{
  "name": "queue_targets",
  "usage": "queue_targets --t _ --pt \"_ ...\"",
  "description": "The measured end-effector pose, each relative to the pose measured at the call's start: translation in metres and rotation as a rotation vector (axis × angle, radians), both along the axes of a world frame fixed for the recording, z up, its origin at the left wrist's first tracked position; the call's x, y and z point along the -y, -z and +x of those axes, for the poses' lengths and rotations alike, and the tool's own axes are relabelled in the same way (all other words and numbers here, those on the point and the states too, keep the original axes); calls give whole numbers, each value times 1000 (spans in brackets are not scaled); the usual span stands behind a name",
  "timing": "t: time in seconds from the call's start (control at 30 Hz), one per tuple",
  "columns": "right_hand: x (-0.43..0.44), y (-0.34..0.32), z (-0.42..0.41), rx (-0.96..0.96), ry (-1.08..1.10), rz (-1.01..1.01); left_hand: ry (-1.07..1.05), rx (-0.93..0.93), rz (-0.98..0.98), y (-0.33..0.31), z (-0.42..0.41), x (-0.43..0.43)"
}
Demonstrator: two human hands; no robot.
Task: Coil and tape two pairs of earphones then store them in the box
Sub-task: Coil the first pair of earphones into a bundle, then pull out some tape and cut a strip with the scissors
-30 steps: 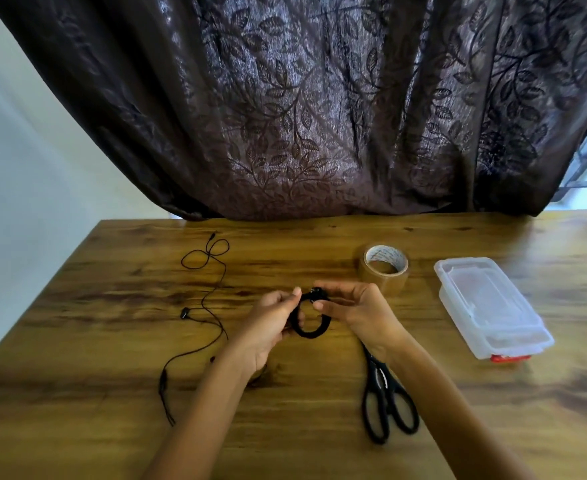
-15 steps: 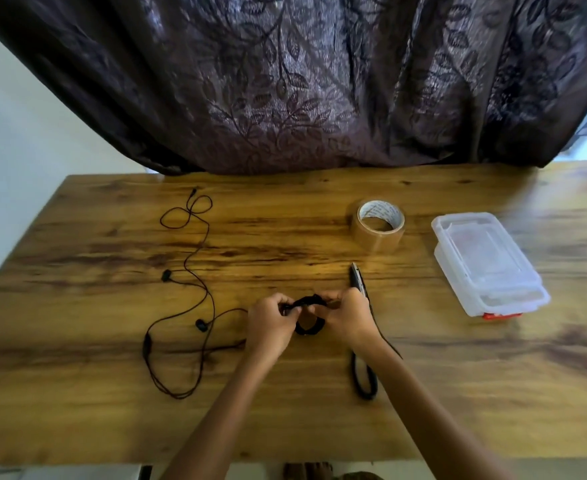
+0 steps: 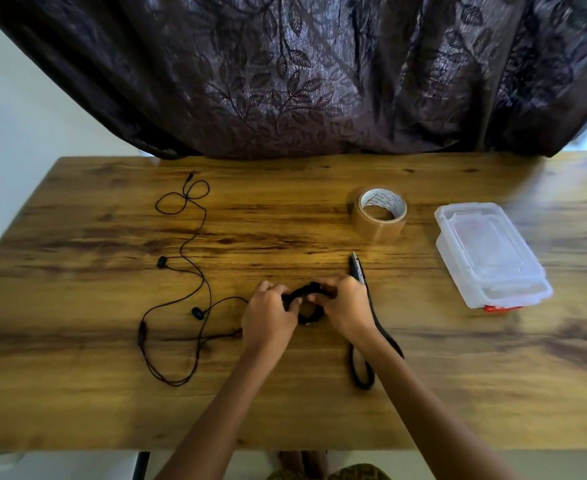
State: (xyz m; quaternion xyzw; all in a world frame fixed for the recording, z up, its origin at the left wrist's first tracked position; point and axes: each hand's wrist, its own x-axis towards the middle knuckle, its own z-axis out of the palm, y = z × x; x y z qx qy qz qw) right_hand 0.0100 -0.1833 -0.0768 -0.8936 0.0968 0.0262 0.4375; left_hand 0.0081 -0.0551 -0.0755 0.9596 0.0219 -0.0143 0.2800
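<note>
The coiled earphones [image 3: 301, 293] are pinched from both sides, low at the front middle of the desk [image 3: 285, 220].
The left grip [image 3: 268, 313] and the right grip [image 3: 345, 306] each clench one side of it. The cable looks light, soft and springy; I judge it unwinds if released, so hold where loops cross. The scissors [image 3: 361, 375] lie just beside the right wrist, the loose earphones [image 3: 198, 312] at left; the tape roll [image 3: 378, 233] and the box [image 3: 489, 254] stand farther off, bare wood between.

Soft daylight from right; edges bowed, perhaps slightly blurred.
</note>
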Motion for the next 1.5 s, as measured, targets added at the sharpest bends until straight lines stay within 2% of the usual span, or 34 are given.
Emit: queue_targets --t 0.6,1.0,1.17,1.3,1.4,1.5 --pt "-1 -10 2 64 -19 79 23 17 19 -6 5 -4" --pt "5 -20 10 77 26 148 23 34 -84 -17 12 -8" --pt "32 -31 33 202 99 12 27 73 -94 -30 22 -10" --pt "54 -38 55 262 150 -291 39 102 -116 -39 31 -6" --pt "66 -40 66 227 133 -445 43 119 -137 -46 35 -2" --pt "76 -36 74 134 62 -480 44 131 -161 -52 37 2"
